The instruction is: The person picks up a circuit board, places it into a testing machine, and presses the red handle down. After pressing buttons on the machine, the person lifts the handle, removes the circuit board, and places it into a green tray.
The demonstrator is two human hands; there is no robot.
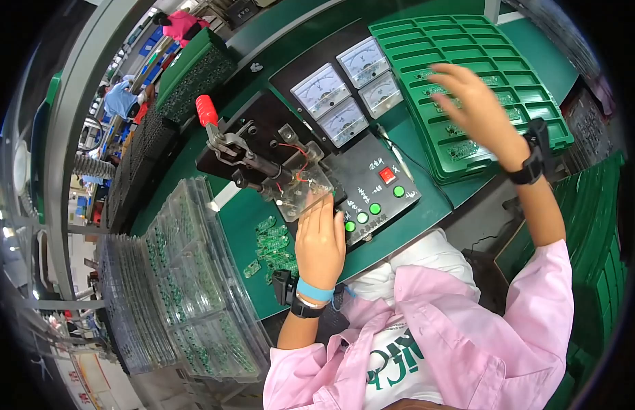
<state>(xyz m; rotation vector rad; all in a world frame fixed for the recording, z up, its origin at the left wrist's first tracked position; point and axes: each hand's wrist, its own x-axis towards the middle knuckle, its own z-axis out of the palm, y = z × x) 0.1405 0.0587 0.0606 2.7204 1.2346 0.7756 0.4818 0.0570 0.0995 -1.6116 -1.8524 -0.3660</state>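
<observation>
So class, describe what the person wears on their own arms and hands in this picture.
Both hands are bare, with no gloves. The left hand has a light blue band at the wrist, with a black strap just below it. The right hand has a black strap with a bulky black piece at its wrist. Loose pink sleeves cover both arms, pushed back from the wrists.

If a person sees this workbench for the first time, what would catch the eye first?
Probably the black test fixture at centre, with its red-handled clamp lever and four white dial meters. The left hand rests at its clear plate, while the right hand reaches over the green compartment tray at upper right.
</observation>
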